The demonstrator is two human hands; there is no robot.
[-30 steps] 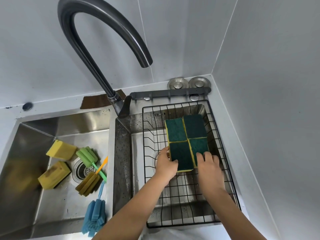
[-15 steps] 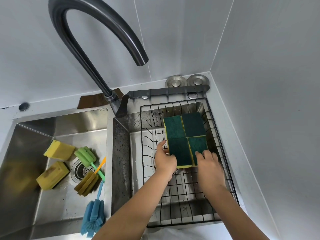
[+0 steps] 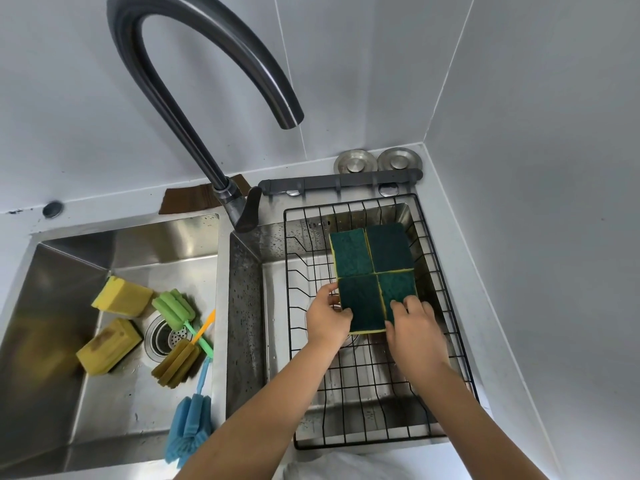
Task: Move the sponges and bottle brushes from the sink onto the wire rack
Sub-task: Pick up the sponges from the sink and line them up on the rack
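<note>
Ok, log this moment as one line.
on wire rack: four green sponges | both hands squaring front two | left basin: two yellow sponges, three bottle brushes

Brushed steel sink [image 3: 131,244] – dull sheen; black wire rack [image 3: 446,292]; rough green scouring sponges [image 3: 374,271]; glossy dark faucet [image 3: 180,109].

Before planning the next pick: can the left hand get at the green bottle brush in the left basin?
Probably yes. The green bottle brush lies uncovered atop the other brushes, nothing above it. The left hand must first leave the sponges on the wire rack.
</note>
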